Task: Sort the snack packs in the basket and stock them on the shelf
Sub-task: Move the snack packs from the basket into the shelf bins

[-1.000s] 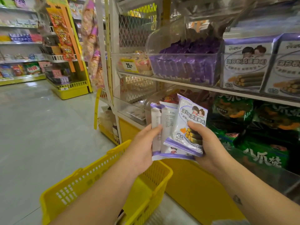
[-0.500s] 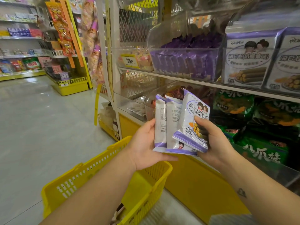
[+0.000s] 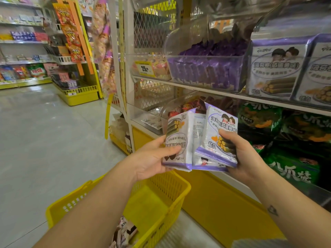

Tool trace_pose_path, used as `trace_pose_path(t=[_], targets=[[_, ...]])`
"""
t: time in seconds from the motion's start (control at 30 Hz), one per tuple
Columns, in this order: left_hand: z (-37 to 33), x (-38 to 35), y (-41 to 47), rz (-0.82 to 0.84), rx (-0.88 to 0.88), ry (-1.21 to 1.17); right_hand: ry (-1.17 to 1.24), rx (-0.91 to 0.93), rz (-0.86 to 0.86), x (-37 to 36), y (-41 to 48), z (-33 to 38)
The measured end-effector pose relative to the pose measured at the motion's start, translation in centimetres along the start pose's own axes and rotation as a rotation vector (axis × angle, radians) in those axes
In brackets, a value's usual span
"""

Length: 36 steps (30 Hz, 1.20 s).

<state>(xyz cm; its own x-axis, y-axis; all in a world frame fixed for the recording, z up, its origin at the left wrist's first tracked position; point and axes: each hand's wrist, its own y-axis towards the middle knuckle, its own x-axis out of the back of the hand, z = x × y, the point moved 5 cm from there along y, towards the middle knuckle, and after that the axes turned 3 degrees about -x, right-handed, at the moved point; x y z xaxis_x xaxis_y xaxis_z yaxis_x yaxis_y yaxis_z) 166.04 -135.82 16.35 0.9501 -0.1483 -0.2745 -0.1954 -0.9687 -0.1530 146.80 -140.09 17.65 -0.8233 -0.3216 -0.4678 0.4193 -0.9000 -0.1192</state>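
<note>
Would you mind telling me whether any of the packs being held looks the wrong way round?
Yes: the pack in the left hand is upside down, its lettering inverted. The front pack in the right hand and the matching shelf packs stand upright.

price tag (image 3: 145, 68) reads "25"; snack pack (image 3: 223, 122) reads "海苔卷(咸蛋黄味)".

The middle pack (image 3: 197, 130) shows only a narrow strip between the outer packs (image 3: 177, 140), and the loose packs (image 3: 123, 230) in the basket (image 3: 179, 182) lie blurred, half under the left forearm (image 3: 93, 203).
</note>
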Motion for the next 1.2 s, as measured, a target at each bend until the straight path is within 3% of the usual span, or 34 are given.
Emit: trace_pose_path(t=[0.1,0.2,0.33,0.5,0.7,0.97,1.07,1.2], targets=[[-1.2,1.9,-0.4,-0.047,-0.034,0.182,-0.045,0.083,-0.043,0.7,-0.1,1.1],[-2.3,4.5,-1.0,-0.221,-0.076,0.470,-0.061,0.120,-0.059,1.2,-0.3,1.7],[-3.7,6.6,-1.8,-0.378,-0.138,0.573,-0.089,0.093,-0.038,1.0,-0.4,1.7],[-4.1,5.4,-1.8,-0.317,-0.169,0.855,-0.270,0.044,0.068,-0.3,-0.6,0.5],[-3.5,3.0,-1.3,-0.171,-0.156,0.652,-0.406,-0.019,0.218,-2.1,-0.9,-1.1],[-2.9,2.3,-0.9,-0.099,-0.086,0.276,-0.268,-0.189,0.174,-3.2,-1.5,-3.7],[-2.8,2.3,-1.1,-0.124,-0.063,0.187,-0.202,-0.280,0.188,-3.7,-1.9,-4.9],[-3.4,2.1,-1.0,-0.217,-0.094,0.042,-0.080,-0.270,0.170,-4.0,-1.5,-5.1]])
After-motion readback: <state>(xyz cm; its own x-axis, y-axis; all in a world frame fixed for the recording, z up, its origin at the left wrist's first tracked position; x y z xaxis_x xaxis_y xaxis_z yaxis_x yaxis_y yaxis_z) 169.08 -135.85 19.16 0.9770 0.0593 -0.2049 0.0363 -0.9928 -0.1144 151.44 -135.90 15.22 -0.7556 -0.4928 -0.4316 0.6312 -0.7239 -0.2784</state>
